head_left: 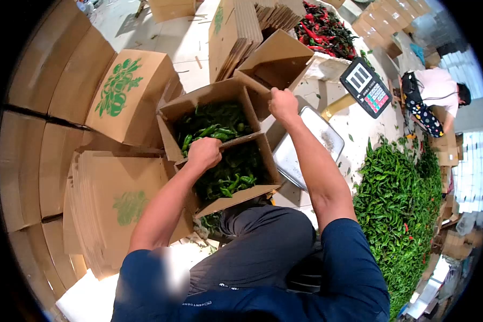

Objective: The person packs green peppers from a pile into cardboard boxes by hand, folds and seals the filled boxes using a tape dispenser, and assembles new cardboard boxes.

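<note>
2 navy sleeves (351, 263); 2 hands (204, 154) (284, 105) gripping cardboard (244, 141); 2 boxes (172, 135) (236, 200) of peppers (214, 130).

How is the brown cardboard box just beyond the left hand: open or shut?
Open: the brown cardboard box has its top uncovered, slender green peppers showing inside, and the left hand at its near wall.

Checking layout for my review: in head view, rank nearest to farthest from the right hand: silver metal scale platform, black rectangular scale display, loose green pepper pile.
1. Scale platform, just below the right hand.
2. Scale display, to the right.
3. Pepper pile, lower right.
</note>
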Available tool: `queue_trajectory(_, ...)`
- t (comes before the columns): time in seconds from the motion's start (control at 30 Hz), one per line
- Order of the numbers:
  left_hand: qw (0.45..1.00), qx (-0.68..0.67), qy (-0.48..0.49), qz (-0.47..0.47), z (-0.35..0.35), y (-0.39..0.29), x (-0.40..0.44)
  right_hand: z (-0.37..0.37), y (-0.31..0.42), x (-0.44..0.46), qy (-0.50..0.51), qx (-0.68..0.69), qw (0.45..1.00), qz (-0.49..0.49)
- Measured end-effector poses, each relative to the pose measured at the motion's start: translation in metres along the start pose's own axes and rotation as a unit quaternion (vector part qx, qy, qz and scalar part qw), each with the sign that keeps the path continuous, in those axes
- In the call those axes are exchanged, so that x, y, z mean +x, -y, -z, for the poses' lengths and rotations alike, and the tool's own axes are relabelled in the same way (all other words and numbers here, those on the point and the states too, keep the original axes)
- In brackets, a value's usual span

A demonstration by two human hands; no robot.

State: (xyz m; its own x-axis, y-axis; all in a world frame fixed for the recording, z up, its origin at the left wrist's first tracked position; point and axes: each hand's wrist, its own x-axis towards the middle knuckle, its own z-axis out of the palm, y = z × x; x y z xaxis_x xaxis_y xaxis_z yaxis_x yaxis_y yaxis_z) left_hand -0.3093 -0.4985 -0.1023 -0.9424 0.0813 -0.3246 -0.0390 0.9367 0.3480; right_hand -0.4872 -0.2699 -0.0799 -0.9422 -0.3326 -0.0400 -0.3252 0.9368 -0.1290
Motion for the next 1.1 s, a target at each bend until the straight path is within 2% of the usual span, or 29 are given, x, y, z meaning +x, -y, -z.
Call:
queue_trajectory(0.1,1.000,-0.011,0.006,-0.005,0.001,0.000,-0.001,0.005,-0.007,0.001,0.000,-0.016,0.999,0.052)
queue_trajectory(0.13,1.000,-0.019,-0.001,0.000,-0.001,0.001,-0.003,0.019,-0.007,-0.009,-0.032,-0.005,0.998,0.062)
queue_trajectory(0.23,1.000,-0.004,0.010,0.006,-0.007,0.003,-0.001,0.088,-0.010,-0.053,-0.075,0.001,0.997,-0.012)
queue_trajectory(0.3,1.000,0.001,0.009,-0.001,-0.004,0.000,-0.004,0.122,-0.032,-0.086,-0.093,0.044,0.994,0.030)
queue_trajectory(0.37,1.000,-0.012,-0.020,-0.009,-0.006,0.000,-0.007,0.157,-0.041,-0.131,-0.073,0.001,0.997,0.010)
queue_trajectory(0.47,0.997,0.017,0.075,0.028,0.002,-0.003,-0.003,0.171,-0.074,-0.196,-0.035,0.007,0.999,0.001)
queue_trajectory(0.57,0.992,-0.101,-0.078,-0.007,0.006,-0.011,-0.012,0.140,-0.121,-0.254,0.003,0.054,0.999,0.005)
queue_trajectory(0.63,0.955,-0.172,-0.240,-0.033,0.026,-0.037,0.002,0.113,-0.137,-0.284,0.025,0.054,0.998,-0.020)
queue_trajectory(0.7,0.916,-0.200,-0.346,-0.031,0.060,-0.068,0.037,0.107,-0.146,-0.294,-0.006,0.089,0.996,-0.012)
queue_trajectory(0.77,0.907,-0.277,-0.306,0.080,0.109,-0.098,0.083,0.105,-0.154,-0.296,-0.004,0.097,0.995,-0.010)
queue_trajectory(0.8,0.899,-0.277,-0.328,0.089,0.115,-0.098,0.121,0.106,-0.156,-0.295,0.009,0.088,0.996,-0.011)
queue_trajectory(0.83,0.889,-0.276,-0.351,0.099,0.119,-0.099,0.153,0.107,-0.159,-0.291,0.021,0.079,0.997,-0.012)
queue_trajectory(0.97,0.943,-0.093,-0.294,0.121,0.150,-0.119,0.223,0.110,-0.148,-0.280,0.015,0.034,0.999,0.014)
queue_trajectory(1.07,0.961,0.008,-0.240,0.135,0.147,-0.108,0.274,0.110,-0.152,-0.280,0.004,0.050,0.998,0.037)
queue_trajectory(1.1,0.955,0.023,-0.261,0.136,0.145,-0.100,0.283,0.106,-0.156,-0.281,-0.005,0.064,0.997,0.041)
